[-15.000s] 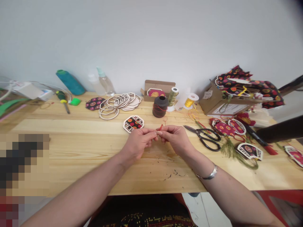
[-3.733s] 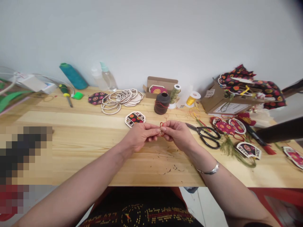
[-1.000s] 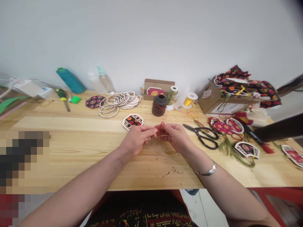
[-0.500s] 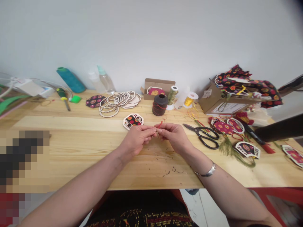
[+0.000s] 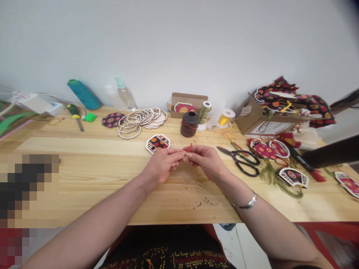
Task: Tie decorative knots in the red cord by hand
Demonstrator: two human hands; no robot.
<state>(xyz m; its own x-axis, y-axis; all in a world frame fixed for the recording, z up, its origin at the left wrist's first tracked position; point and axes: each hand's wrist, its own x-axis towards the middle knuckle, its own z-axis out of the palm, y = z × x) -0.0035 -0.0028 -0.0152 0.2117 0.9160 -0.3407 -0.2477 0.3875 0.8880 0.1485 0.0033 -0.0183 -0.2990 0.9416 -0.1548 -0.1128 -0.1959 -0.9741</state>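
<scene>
My left hand (image 5: 166, 162) and my right hand (image 5: 204, 158) meet fingertip to fingertip above the wooden table. Both are closed in a pinch. A short bit of red cord (image 5: 191, 146) sticks up from between the thumb and fingers of my right hand. What the left fingertips pinch is too small to make out. Just behind my left hand lies an octagonal ornament (image 5: 157, 143) with a pale wooden frame and dark patterned fabric, partly covered by that hand. Beyond the hands stands a dark thread cone (image 5: 189, 125) with red thread around it.
Black-handled scissors (image 5: 244, 161) lie right of my right hand. Several wooden frames (image 5: 140, 121) are piled at the back left. A spool of yellow thread (image 5: 224, 118) and a cardboard box (image 5: 249, 117) heaped with fabric stand at the back right. Dark scraps (image 5: 206, 202) lie before me.
</scene>
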